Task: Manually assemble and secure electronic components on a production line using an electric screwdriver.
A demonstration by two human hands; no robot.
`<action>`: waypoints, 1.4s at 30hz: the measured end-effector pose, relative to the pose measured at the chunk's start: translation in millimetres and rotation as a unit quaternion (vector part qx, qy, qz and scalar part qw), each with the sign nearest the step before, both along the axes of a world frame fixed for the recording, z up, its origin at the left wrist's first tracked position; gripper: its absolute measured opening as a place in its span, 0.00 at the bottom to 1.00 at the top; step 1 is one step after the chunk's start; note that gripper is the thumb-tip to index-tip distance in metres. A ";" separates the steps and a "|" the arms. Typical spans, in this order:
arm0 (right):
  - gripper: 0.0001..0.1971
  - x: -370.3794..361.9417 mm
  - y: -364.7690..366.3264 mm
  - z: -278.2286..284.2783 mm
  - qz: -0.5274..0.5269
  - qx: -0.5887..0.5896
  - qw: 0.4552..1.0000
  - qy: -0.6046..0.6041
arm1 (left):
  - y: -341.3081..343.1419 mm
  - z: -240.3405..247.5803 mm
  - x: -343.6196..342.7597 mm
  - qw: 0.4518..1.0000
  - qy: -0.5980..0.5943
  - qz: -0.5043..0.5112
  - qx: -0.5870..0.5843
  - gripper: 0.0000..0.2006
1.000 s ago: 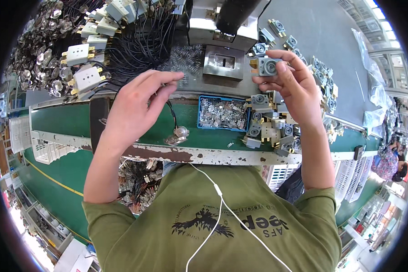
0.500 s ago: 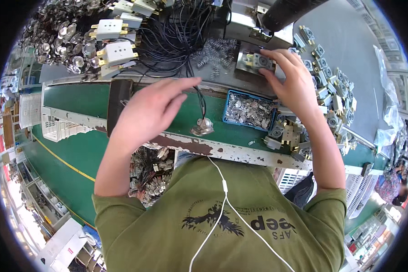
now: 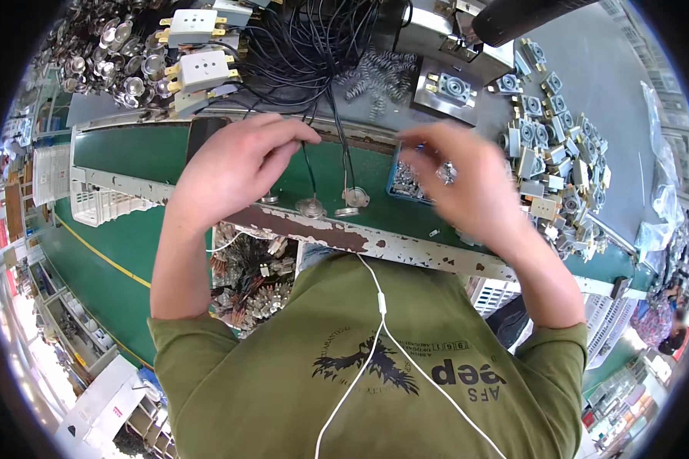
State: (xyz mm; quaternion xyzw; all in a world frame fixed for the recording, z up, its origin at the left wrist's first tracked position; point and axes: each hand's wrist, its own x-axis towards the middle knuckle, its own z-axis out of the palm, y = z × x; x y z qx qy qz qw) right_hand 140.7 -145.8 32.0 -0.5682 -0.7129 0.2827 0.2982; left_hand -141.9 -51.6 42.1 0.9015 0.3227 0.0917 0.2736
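1. Hold right hand over blue tray of small metal parts, blurred, with fingers curled; cannot tell the opening or contents of this grip.
2. Bend left hand beside black wires, with thumb slightly apart from forefinger; cannot tell of any hold on a wire in this grip.
3. See grey square component on top of metal block, apart from both hands.
4. Find coiled springs left of metal block on grey surface, and more grey components heaped to its right.
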 end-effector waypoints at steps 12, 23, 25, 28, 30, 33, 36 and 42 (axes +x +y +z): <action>0.16 -2.7 32.2 -1.3 0.037 -0.364 0.924 0.114 | -1.9 12.6 18.4 0.999 -0.014 -0.003 0.038 0.17; 0.16 -31.6 -7.6 -9.4 -0.099 -0.428 0.769 0.465 | 68.5 -37.1 76.7 0.933 -0.204 -0.077 0.287 0.18; 0.14 -36.4 -23.6 -2.6 -0.094 -0.420 0.750 0.502 | 71.3 -37.2 76.2 0.929 -0.198 -0.081 0.303 0.19; 0.14 -33.2 -42.3 4.4 -0.091 -0.423 0.747 0.506 | 73.2 -36.8 72.5 0.925 -0.192 -0.101 0.313 0.19; 0.14 -26.0 -55.7 8.5 -0.083 -0.421 0.775 0.464 | 77.6 -38.3 71.4 0.920 -0.202 -0.106 0.317 0.19; 0.15 -3.5 -42.9 21.8 -0.026 -0.427 0.843 0.327 | 80.6 -38.2 74.7 0.912 -0.227 -0.109 0.325 0.20; 0.17 34.5 -18.3 19.6 0.007 -0.205 0.979 -0.017 | 73.6 -35.2 78.1 0.914 -0.242 -0.109 0.308 0.20; 0.16 52.5 10.2 41.8 0.108 -0.053 0.965 -0.231 | 43.3 0.7 103.2 0.950 -0.262 -0.038 0.168 0.10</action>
